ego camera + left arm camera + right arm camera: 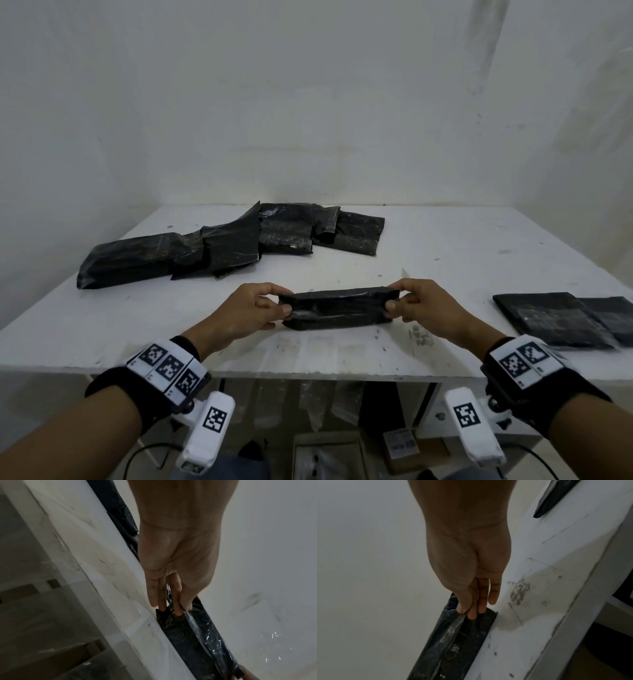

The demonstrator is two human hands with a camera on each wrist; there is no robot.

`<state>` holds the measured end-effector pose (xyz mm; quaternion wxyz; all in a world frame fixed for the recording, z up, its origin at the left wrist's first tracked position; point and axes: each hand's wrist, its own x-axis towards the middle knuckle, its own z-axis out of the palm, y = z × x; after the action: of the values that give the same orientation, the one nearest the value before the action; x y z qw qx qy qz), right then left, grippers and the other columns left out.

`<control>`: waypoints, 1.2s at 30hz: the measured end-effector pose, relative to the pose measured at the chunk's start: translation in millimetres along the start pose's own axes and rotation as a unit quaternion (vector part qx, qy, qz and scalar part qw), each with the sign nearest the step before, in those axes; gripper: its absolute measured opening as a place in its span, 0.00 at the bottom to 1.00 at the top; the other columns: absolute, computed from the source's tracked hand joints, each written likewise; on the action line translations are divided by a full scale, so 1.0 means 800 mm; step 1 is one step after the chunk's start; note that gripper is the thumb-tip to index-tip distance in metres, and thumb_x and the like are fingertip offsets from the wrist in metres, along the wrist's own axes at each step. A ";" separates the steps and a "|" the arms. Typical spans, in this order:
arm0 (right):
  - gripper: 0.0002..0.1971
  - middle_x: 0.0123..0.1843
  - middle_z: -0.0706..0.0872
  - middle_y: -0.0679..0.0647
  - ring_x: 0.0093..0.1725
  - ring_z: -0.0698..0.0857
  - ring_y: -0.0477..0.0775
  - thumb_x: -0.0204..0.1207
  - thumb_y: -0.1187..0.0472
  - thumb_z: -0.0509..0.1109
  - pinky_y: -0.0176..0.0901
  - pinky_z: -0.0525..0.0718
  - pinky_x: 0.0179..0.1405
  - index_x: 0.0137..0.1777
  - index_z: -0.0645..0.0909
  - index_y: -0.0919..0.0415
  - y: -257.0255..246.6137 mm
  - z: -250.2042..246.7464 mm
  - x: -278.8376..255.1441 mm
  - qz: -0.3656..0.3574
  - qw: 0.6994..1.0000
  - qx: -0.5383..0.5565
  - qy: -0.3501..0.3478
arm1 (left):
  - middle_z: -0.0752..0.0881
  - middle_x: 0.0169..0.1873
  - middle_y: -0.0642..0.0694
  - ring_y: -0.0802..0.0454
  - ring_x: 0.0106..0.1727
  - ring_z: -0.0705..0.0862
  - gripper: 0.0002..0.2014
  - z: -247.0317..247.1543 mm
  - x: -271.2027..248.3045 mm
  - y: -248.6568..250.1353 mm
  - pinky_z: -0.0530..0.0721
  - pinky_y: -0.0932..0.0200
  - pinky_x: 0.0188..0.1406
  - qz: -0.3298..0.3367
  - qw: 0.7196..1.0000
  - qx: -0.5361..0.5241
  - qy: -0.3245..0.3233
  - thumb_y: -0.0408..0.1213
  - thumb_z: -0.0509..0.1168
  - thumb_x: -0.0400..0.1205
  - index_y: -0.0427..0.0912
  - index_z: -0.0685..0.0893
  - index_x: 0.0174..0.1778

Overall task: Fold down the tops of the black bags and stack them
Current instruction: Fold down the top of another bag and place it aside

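A black plastic bag (337, 308) lies crosswise on the white table (445, 260), its top flap partly turned over. My left hand (255, 308) pinches the bag's left end between thumb and fingers, and my right hand (416, 303) pinches its right end. In the left wrist view the fingers (177, 601) clamp the glossy fold of the bag (197, 639). In the right wrist view the thumb and fingers (471, 605) hold the bag's (453, 642) corner. A loose heap of unfolded black bags (222, 243) sits at the back left. Flat black bags (561, 318) lie at the right edge.
A white wall rises right behind the table. Cartons and clutter (359, 442) sit under the table's front edge. Bare tabletop (479, 246) stretches at the back right, between the heap and the flat bags.
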<state>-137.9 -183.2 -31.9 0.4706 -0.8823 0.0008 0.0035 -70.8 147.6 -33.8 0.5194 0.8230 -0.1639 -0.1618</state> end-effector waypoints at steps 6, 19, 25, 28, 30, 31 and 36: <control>0.04 0.39 0.89 0.47 0.38 0.85 0.43 0.84 0.51 0.68 0.37 0.75 0.36 0.51 0.79 0.49 -0.004 0.005 0.016 -0.015 0.984 -0.172 0.038 | 0.93 0.38 0.55 0.60 0.41 0.90 0.05 0.002 0.014 -0.002 0.85 0.60 0.41 0.023 0.989 0.128 0.074 0.46 0.72 0.83 0.49 0.89 0.48; 0.02 0.40 0.92 0.45 0.39 0.89 0.41 0.83 0.58 0.71 0.38 0.82 0.45 0.51 0.85 0.52 -0.045 -0.026 0.033 -0.082 0.987 -0.115 0.082 | 0.88 0.54 0.54 0.53 0.54 0.89 0.16 -0.027 0.007 0.015 0.88 0.56 0.46 -0.022 0.992 0.125 -0.001 0.53 0.73 0.79 0.55 0.82 0.60; 0.08 0.51 0.91 0.46 0.50 0.87 0.47 0.84 0.60 0.69 0.46 0.83 0.56 0.58 0.86 0.50 -0.111 -0.048 0.043 -0.159 0.975 -0.148 0.049 | 0.86 0.63 0.52 0.55 0.58 0.90 0.13 -0.021 -0.003 0.083 0.90 0.44 0.59 0.080 0.997 0.023 -0.005 0.48 0.69 0.84 0.59 0.77 0.63; 0.10 0.57 0.91 0.55 0.54 0.89 0.60 0.85 0.63 0.67 0.59 0.88 0.55 0.58 0.86 0.48 -0.139 -0.041 0.048 -0.187 0.975 -0.118 0.017 | 0.83 0.68 0.55 0.54 0.58 0.90 0.14 -0.006 -0.006 0.107 0.89 0.44 0.60 0.114 0.991 0.035 -0.061 0.43 0.70 0.84 0.62 0.78 0.62; 0.12 0.55 0.92 0.54 0.54 0.90 0.58 0.86 0.64 0.66 0.58 0.88 0.57 0.59 0.87 0.49 -0.152 -0.034 0.051 -0.198 0.975 -0.104 0.004 | 0.82 0.69 0.54 0.53 0.58 0.91 0.15 0.000 -0.008 0.114 0.89 0.43 0.60 0.127 0.988 0.050 -0.079 0.40 0.71 0.84 0.64 0.79 0.62; 0.12 0.54 0.92 0.51 0.55 0.90 0.53 0.86 0.64 0.66 0.54 0.87 0.59 0.61 0.87 0.50 -0.156 -0.030 0.054 -0.201 0.974 -0.107 0.000 | 0.82 0.69 0.51 0.49 0.57 0.91 0.17 0.002 -0.008 0.115 0.90 0.41 0.60 0.132 0.987 0.044 -0.081 0.38 0.72 0.84 0.63 0.79 0.62; 0.14 0.53 0.89 0.41 0.49 0.86 0.35 0.85 0.58 0.67 0.32 0.80 0.49 0.68 0.83 0.49 -0.168 -0.013 0.057 -0.198 0.977 -0.062 0.040 | 0.83 0.62 0.42 0.38 0.50 0.91 0.21 0.001 -0.012 0.115 0.92 0.39 0.52 0.163 0.986 0.009 -0.034 0.29 0.73 0.81 0.55 0.80 0.65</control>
<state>-91.6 -116.7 84.8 0.4061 -0.8918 -0.1553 -0.1247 -89.3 113.9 49.9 0.5256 0.7840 -0.3144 -0.1013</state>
